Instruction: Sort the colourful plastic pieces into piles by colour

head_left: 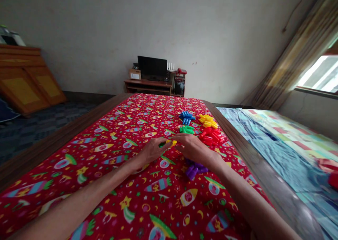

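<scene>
A small yellow plastic piece [172, 143] sits between my hands, low over the red patterned cloth. My left hand [154, 149] pinches it from the left with thumb and finger. A bit of green [161, 145] shows in that grip, too small to make out. My right hand [192, 147] bends over the piece's other end, back of the hand up, its fingertips partly hidden. Around the right hand lie heaps of plastic pieces: green [186, 129], blue [187, 117] and yellow [208, 121] beyond it, red [211, 136] to the right, purple [195, 170] beneath the wrist.
The red cloth [111, 183] covers a long table with a dark wooden edge [248, 152]. To the right is a bed [285, 155] with blue and checked covers. A monitor [152, 68] stands on a desk by the far wall; a wooden cabinet [29, 79] is at left.
</scene>
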`<state>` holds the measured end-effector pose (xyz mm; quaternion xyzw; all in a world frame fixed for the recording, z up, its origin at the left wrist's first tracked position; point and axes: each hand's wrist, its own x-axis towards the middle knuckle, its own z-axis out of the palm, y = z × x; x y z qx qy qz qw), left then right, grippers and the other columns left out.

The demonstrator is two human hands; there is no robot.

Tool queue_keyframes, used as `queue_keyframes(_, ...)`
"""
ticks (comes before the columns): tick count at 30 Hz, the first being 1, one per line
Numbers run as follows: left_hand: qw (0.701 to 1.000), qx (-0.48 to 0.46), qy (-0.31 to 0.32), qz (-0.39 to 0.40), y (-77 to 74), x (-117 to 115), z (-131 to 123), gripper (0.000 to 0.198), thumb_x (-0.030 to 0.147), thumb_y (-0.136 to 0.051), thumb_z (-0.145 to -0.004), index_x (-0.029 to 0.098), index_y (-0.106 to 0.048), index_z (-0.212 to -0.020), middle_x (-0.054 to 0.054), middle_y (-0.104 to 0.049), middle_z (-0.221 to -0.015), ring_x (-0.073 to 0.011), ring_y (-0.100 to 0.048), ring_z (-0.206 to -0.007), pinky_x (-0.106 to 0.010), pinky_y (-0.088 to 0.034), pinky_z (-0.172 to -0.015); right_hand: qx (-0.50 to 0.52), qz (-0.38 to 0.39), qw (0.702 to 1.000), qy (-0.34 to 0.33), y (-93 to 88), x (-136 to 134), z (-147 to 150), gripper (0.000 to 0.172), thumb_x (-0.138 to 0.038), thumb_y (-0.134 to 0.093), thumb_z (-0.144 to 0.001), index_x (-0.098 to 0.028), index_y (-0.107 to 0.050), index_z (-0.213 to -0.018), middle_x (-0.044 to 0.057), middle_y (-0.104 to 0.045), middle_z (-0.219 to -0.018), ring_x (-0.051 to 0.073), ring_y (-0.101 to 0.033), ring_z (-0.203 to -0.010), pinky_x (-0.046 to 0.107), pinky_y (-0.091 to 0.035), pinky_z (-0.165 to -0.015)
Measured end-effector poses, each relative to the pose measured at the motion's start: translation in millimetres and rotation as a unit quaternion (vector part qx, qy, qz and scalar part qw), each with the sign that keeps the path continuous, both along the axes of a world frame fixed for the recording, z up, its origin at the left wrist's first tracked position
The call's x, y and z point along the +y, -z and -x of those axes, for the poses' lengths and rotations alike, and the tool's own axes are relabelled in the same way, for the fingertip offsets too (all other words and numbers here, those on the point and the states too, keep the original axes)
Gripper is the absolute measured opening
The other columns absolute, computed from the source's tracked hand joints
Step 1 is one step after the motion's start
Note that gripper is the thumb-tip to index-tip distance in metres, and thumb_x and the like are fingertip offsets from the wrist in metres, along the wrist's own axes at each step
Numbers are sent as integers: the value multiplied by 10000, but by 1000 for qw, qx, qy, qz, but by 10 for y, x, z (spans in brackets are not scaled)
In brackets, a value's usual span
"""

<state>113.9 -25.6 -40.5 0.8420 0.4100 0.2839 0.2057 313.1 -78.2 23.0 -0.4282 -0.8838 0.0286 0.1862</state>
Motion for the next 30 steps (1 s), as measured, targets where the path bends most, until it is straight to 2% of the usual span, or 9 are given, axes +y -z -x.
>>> queue_keyframes(2,1000,-20,15,16,31,3,-37,535,586,-347,-908,160,-649,-789,-16,-671,-728,-183,-599,-667,-271,-451,-602,-37,6,999,9,79,-35,138,261,-92,-499,-871,-178,-648,-1067,85,-699,-991,149,-620,-829,229,-400,-657)
queue_keyframes(4,999,-29,20,31,54,-7,-16,562,596,-313,-919,166,-636,-751,-18,-662,-702,-187,-597,-663,-275,-465,-599,-69,17,997,28,114,-31,178,241,-117,-482,-895,-162,-642,-1069,90,-705,-925,148,-617,-761,233,-388,-624)
queue_keyframes(6,998,-44,16,32,57,-34,22,535,579,-321,-933,178,-650,-804,-32,-694,-787,-204,-629,-745,-292,-503,-673,-67,10,997,42,89,39,105,214,-166,-482,-915,-159,-650,-1048,78,-705,-846,139,-603,-693,233,-378,-602)
queue_keyframes(10,997,-67,14,-22,68,-94,53,422,508,-379,-948,213,-657,-1063,-70,-698,-1097,-229,-638,-1031,-324,-498,-909,44,-52,992,103,-124,429,-339,272,-242,-545,-893,-165,-667,-1124,81,-726,-859,148,-631,-716,235,-415,-643)
queue_keyframes(13,995,-53,35,-73,132,-92,44,388,449,-386,-960,199,-661,-1072,-89,-684,-1071,-217,-644,-1013,-319,-506,-906,107,-67,970,205,-300,863,-789,333,-235,-585,-846,-131,-686,-1146,108,-739,-920,176,-663,-769,251,-452,-682)
queue_keyframes(16,993,-47,47,-96,209,-65,52,348,385,-382,-979,197,-662,-1067,-88,-667,-1052,-204,-637,-1001,-310,-506,-900,89,-52,957,270,-345,1251,-1172,319,-251,-583,-833,-101,-719,-1080,103,-742,-854,192,-669,-749,263,-459,-682)
queue_keyframes(19,993,-45,53,-96,249,-44,73,326,340,-373,-989,204,-663,-1051,-80,-658,-1051,-192,-633,-1000,-292,-502,-898,53,-33,959,276,-256,1524,-1407,297,-275,-600,-820,-107,-742,-1018,89,-741,-805,195,-668,-748,254,-455,-677)
queue_keyframes(23,992,-47,61,-98,234,-35,78,321,310,-366,-988,197,-664,-1026,-80,-661,-1030,-185,-639,-982,-272,-507,-881,27,-36,950,310,-75,1790,-1523,302,-358,-626,-806,-125,-760,-945,89,-742,-808,193,-662,-761,251,-458,-698)
queue_keyframes(30,991,-58,51,-110,240,-18,83,307,289,-377,-975,216,-675,-990,-65,-677,-993,-182,-658,-951,-257,-525,-856,78,-50,918,386,179,2152,-1695,420,-461,-543,-834,-92,-744,-825,83,-660,-614,194,-625,-650,260,-468,-599)
